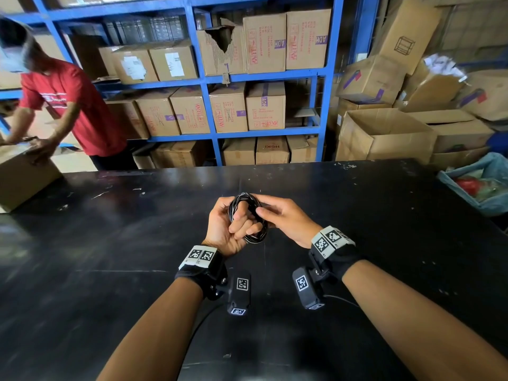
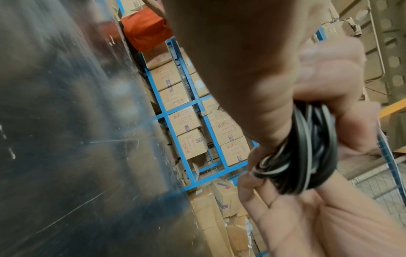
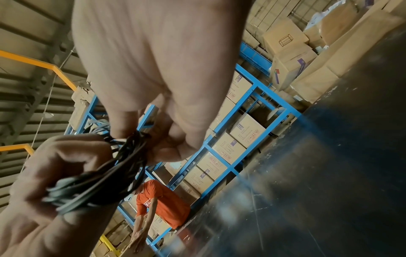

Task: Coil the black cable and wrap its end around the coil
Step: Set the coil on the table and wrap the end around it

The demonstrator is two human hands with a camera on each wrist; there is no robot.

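The black cable [image 1: 248, 237] is a small tight coil held above the black table [image 1: 110, 243]. My left hand [image 1: 231, 224] grips the coil, with its fingers curled through the ring. My right hand [image 1: 277, 215] pinches the coil's right side between thumb and fingers. In the left wrist view the glossy cable [image 2: 307, 156] bunches between both hands. In the right wrist view the cable [image 3: 105, 180] runs from the left fist up to the right fingertips [image 3: 123, 128]. The cable's loose end is not visible.
A cardboard box [image 1: 22, 180] sits on the table's left edge, with a person in a red shirt [image 1: 71, 105] leaning over it. Blue shelving [image 1: 209, 111] full of boxes stands behind. Open boxes and a blue-lined bin [image 1: 478, 185] lie to the right.
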